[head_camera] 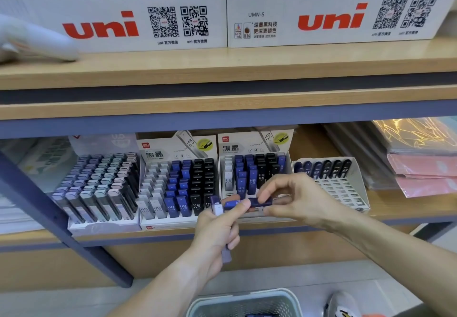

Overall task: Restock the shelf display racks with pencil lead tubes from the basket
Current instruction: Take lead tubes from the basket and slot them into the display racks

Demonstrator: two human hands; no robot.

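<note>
Gripping a bundle of pencil lead tubes (223, 211), the left hand (217, 227) meets the right hand (294, 199), which pinches one dark blue tube (261, 201) at 3 o'clock of the bundle. Beyond, at 12 o'clock, stand the display racks (256, 176); the basket (243, 303) sits at 6 o'clock.

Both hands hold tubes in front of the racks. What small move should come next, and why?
Probably the right hand should draw the dark blue tube it pinches away from the left hand, which grips several tubes, and carry it to the right rack. That rack shows many empty slots, with only one row of dark tubes at the back.
</note>
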